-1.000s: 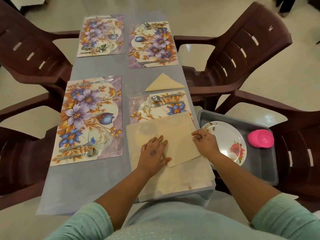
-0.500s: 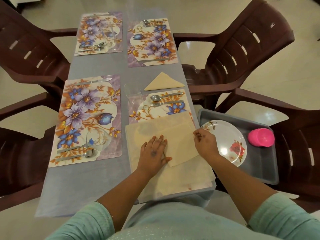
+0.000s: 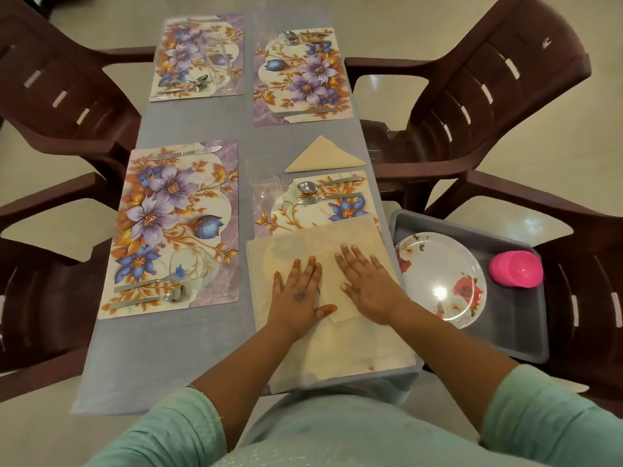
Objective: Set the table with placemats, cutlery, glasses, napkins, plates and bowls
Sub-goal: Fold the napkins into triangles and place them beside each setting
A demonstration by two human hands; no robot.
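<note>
**Desk:** What goes under this one?

**Photographer:** A cream cloth napkin (image 3: 350,264) lies half-folded on the near right placemat (image 3: 303,217), at the tabletop's (image 3: 188,348) near end. The left hand (image 3: 300,294) is spread flat on the folded flap's left edge. The right hand (image 3: 365,288) is also flat, fingers straight and pressed down on the flap. Neither pinches anything.

**Desk:** So which step is it?

**Photographer:** Napkin folding, by my reading. Both palms look to be flattening a crease. One finished triangular napkin (image 3: 325,156) already sits just beyond that mat's spoon (image 3: 308,187) and fork (image 3: 305,199).

**Desk:** How far along is the setting?

**Photographer:** Four floral placemats are down, each with cutlery. A clear glass (image 3: 261,173) stands at the mat's far left corner, another (image 3: 188,267) on the near left placemat (image 3: 172,227). No plates or bowls are set yet. A floral plate (image 3: 441,274) and a pink bowl (image 3: 515,268), upside down, wait in a grey tray (image 3: 519,332) on the chair to the right.

**Desk:** What does the next move call for?

**Photographer:** Probably one hand pinning the cloth while the other lifts a corner and carries it across into a triangle. The edges must line up first.
</note>
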